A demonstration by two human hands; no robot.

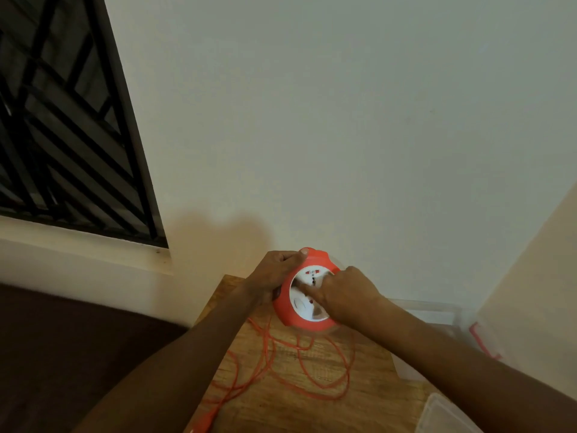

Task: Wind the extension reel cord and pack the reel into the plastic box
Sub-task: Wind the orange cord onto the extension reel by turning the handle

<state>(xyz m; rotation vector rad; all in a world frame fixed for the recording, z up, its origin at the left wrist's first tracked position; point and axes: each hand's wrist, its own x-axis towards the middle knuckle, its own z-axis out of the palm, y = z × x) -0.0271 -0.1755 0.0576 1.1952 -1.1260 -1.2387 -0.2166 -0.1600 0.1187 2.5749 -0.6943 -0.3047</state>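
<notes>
reel (307, 295) | left hand (274, 275) grips rim | cord (312, 367) loose (on table (368, 398))

The orange reel (292, 307) with its white socket face is tilted up on edge above the bench (368, 401). Its orange cord (312, 370) is mostly unwound, lying in loose loops on the wood below it. The clear plastic box (437, 317) sits to the right, open.
</notes>
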